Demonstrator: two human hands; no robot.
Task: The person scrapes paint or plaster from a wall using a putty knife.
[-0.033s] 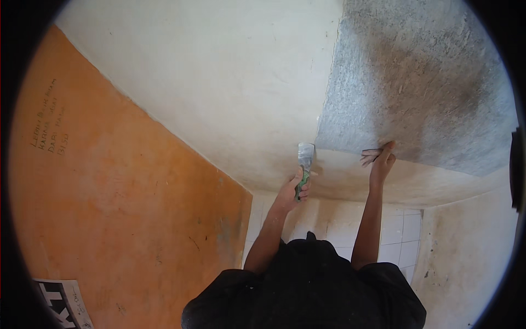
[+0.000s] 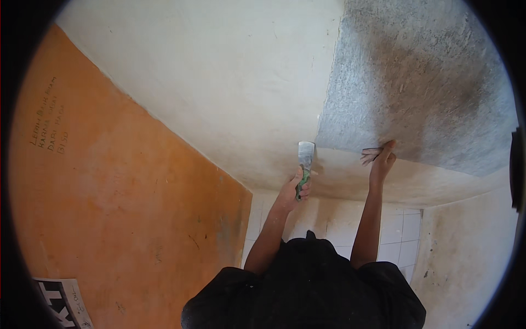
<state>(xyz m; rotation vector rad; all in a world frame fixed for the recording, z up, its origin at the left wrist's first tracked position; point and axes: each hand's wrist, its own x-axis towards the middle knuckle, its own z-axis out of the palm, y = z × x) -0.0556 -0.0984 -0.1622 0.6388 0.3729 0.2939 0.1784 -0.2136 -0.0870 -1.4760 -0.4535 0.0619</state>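
Observation:
In my left hand (image 2: 291, 191) is a putty knife (image 2: 306, 156) with a green and dark handle, its metal blade pointing up. The fingers are closed round the handle. The blade's top edge lies at the wall, just left of the lower left corner of a rough grey area (image 2: 405, 93). My right hand (image 2: 381, 163) rests at the lower edge of that area, fingers spread against the wall. One finger points up onto the grey; the others stretch left. A dark patch shows between them, and I cannot make out whether it is shadow.
Pale, stained wall (image 2: 235, 82) surrounds the grey area on its left and below. An orange wall (image 2: 137, 197) with handwriting stands at the left, bearing a black-and-white paper (image 2: 64, 301) low down. White floor tiles (image 2: 392, 236) lie below. Another pale wall (image 2: 466, 252) rises at the right.

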